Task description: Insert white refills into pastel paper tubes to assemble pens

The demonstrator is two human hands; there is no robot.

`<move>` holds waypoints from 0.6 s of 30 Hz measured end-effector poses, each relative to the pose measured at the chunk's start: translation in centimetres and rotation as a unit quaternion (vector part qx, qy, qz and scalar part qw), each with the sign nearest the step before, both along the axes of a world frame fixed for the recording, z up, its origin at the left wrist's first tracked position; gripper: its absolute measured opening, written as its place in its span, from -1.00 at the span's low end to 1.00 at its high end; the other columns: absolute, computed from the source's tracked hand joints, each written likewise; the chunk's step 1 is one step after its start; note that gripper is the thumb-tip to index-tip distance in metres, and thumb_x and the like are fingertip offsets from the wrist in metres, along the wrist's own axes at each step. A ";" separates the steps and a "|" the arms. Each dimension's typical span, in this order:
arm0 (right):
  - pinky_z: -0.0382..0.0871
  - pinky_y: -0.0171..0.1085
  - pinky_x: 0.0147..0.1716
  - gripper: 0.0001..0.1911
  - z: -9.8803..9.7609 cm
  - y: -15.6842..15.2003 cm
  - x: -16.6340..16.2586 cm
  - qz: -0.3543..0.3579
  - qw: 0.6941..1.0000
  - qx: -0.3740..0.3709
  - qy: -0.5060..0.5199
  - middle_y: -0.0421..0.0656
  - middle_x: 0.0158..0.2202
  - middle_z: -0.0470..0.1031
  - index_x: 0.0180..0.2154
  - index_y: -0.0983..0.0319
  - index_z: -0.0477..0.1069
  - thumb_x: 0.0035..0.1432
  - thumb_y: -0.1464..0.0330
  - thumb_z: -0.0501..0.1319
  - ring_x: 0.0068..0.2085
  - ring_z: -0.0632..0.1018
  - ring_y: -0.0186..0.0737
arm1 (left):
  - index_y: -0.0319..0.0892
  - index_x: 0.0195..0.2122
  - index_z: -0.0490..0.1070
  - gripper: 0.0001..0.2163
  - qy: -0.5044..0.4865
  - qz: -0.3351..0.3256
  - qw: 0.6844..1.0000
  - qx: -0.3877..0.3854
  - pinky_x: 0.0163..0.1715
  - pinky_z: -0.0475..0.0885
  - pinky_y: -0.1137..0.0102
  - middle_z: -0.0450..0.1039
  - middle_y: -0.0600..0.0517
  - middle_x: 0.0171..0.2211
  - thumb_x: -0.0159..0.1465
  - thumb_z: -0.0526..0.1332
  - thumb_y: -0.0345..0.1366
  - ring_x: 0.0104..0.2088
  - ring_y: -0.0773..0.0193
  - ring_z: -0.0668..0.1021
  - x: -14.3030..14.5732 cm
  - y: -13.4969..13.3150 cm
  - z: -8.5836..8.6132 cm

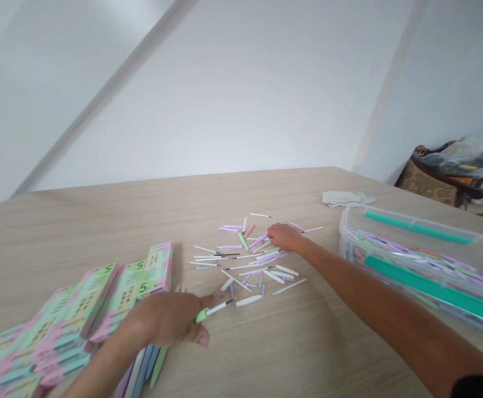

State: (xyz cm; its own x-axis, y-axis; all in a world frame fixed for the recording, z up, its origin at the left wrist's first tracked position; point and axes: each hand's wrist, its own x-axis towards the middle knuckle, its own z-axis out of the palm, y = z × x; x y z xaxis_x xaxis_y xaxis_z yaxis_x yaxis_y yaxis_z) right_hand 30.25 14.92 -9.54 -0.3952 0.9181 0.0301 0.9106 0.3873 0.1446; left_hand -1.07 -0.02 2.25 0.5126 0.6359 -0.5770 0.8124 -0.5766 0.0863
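Left hand [171, 323] grips green pen [210, 312]; right hand [285, 236] flat, half-open on pen pile [250, 257] at 12 o'clock. Most pens on bench [266, 342] unsorted; bin [424, 260] at 3 o'clock part-filled.

The left hand [171, 323] pinches a green pen [213, 311] between thumb and fingers, with more pens [142, 371] tucked beneath its palm and a fanned row of pastel boxes [79, 315] just behind its wrist. The right hand [285, 237] rests on the far edge of the scattered pens [250, 260], fingers bent over a few. Beside that forearm stands a clear bin [424, 265] holding more pens.
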 end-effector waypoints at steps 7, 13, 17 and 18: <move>0.35 -0.12 -0.14 -0.73 0.2 0.5 1.0 -0.030 0.997 -0.073 -0.008 -0.04 -0.11 0.42 -0.10 0.30 0.37 0.24 0.29 0.08 -0.11 0.46 -0.15 | 0.04 0.27 -0.08 -0.34 -0.009 -0.012 1.000 0.004 -0.25 0.42 0.13 0.51 -0.17 -0.15 0.16 0.14 -0.11 -0.19 -0.11 0.54 -0.1 -0.1 -0.2; 0.39 -0.09 -0.16 -0.66 0.2 1.4 1.2 -0.059 0.988 -0.137 0.037 -0.06 -0.03 0.36 -0.01 0.28 0.30 0.21 0.28 0.13 -0.11 0.46 -0.18 | -0.01 0.26 -0.03 -0.34 -0.015 0.005 1.000 0.001 -0.22 0.39 0.13 0.49 -0.23 -0.12 0.14 0.15 -0.08 -0.16 -0.13 0.53 -0.1 -0.4 -0.1; 0.39 -0.11 -0.17 -0.69 0.3 1.2 1.9 -0.062 0.978 -0.140 0.139 -0.07 -0.06 0.38 -0.04 0.28 0.32 0.21 0.28 0.12 -0.14 0.46 -0.20 | -0.02 0.26 -0.02 -0.35 -0.014 0.004 1.000 0.002 -0.23 0.39 0.09 0.49 -0.25 -0.13 0.14 0.14 -0.09 -0.17 -0.16 0.53 0.0 -0.4 0.0; 0.39 -0.13 -0.19 -0.72 0.5 1.1 2.2 -0.061 0.973 -0.138 0.175 -0.08 -0.11 0.40 -0.10 0.29 0.35 0.20 0.28 0.13 -0.16 0.46 -0.21 | -0.02 0.26 -0.02 -0.35 -0.012 0.004 1.000 0.002 -0.22 0.39 0.07 0.49 -0.25 -0.11 0.15 0.13 -0.09 -0.15 -0.17 0.52 0.0 -0.4 0.0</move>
